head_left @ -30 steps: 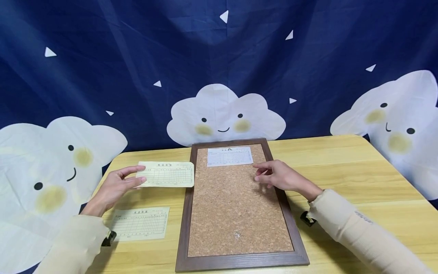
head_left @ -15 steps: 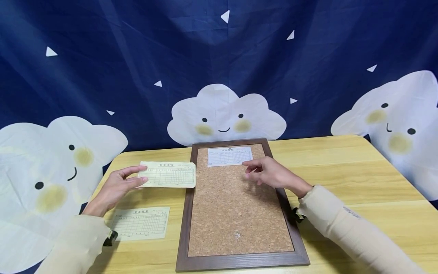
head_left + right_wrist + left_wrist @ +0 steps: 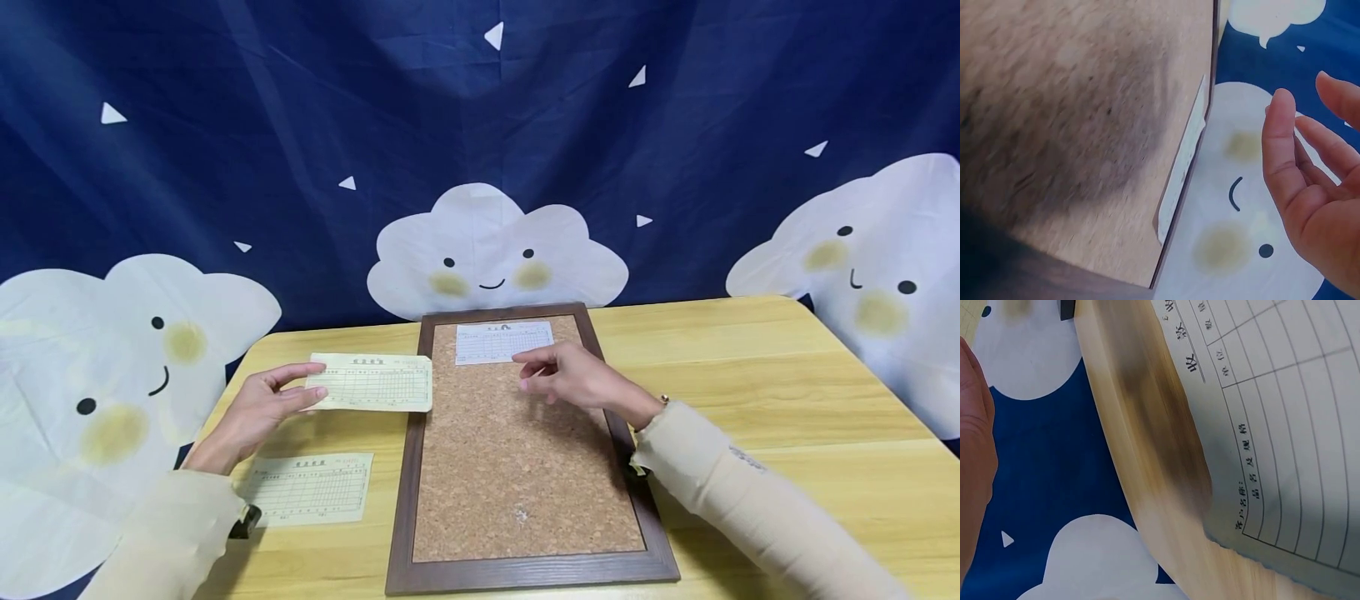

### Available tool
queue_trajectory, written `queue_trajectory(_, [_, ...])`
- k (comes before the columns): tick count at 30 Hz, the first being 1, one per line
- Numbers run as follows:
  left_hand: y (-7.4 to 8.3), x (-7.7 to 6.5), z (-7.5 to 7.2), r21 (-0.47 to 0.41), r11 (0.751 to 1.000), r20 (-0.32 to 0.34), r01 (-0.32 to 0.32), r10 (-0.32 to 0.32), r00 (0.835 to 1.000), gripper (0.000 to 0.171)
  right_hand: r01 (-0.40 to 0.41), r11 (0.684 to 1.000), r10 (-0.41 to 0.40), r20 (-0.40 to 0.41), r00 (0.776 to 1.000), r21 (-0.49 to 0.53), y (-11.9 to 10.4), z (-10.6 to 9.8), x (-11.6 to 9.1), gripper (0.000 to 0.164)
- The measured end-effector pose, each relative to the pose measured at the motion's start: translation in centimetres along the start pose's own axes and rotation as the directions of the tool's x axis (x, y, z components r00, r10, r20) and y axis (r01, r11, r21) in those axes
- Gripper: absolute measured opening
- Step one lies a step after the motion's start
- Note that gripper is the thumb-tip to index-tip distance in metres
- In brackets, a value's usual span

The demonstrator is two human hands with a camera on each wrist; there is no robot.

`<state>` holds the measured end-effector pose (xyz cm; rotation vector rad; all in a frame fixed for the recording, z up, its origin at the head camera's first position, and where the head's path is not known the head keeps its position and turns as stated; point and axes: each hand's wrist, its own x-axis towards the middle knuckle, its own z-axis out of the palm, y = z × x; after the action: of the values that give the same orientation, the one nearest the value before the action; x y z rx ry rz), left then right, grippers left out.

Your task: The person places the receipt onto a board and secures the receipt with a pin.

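In the head view my left hand (image 3: 262, 408) pinches the left end of a yellow receipt slip (image 3: 375, 383) between thumb and fingers. The slip is held up so that its right end overlaps the cork board's frame (image 3: 408, 467). A second yellow receipt slip (image 3: 311, 492) lies on the table below; its torn edge shows close up in the left wrist view. A white receipt slip (image 3: 498, 342) lies across the top of the cork board (image 3: 517, 458). My right hand (image 3: 573, 375) hovers over the board, fingertips near that slip's lower right corner, thumb apart from the fingers and nothing between them.
The board rests on a light wooden table (image 3: 750, 375). A small dark clip-like thing (image 3: 504, 327) shows on the white slip's top edge. Behind the table hangs a blue curtain (image 3: 300, 125) printed with clouds.
My right hand has moved left over the board, from beside the white slip's corner to in front of its lower edge. The left hand and its slip have shifted slightly right.
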<state>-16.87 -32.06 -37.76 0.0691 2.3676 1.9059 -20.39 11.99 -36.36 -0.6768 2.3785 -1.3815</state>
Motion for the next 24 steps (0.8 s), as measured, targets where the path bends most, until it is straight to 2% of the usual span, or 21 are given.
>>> queue_trajectory(9, [0.0,0.1,0.2,0.014,1.0,0.001,-0.003,0.003,1.0,0.037,0.008,1.0,-0.008,-0.003,1.0,-0.019,-0.9,0.8,1.0,0.038])
queue_trajectory(16, [0.2,0.1,0.4,0.05,0.999,0.0,-0.012,0.012,1.0,0.047,-0.006,1.0,0.005,0.016,1.0,0.019,-1.4,1.3,1.7,0.037])
queue_trajectory(24, [-0.1,0.2,0.5,0.01,1.0,0.017,-0.015,0.015,1.0,0.037,-0.016,0.999,0.014,0.031,0.999,0.049,-1.4,2.1,2.5,0.036])
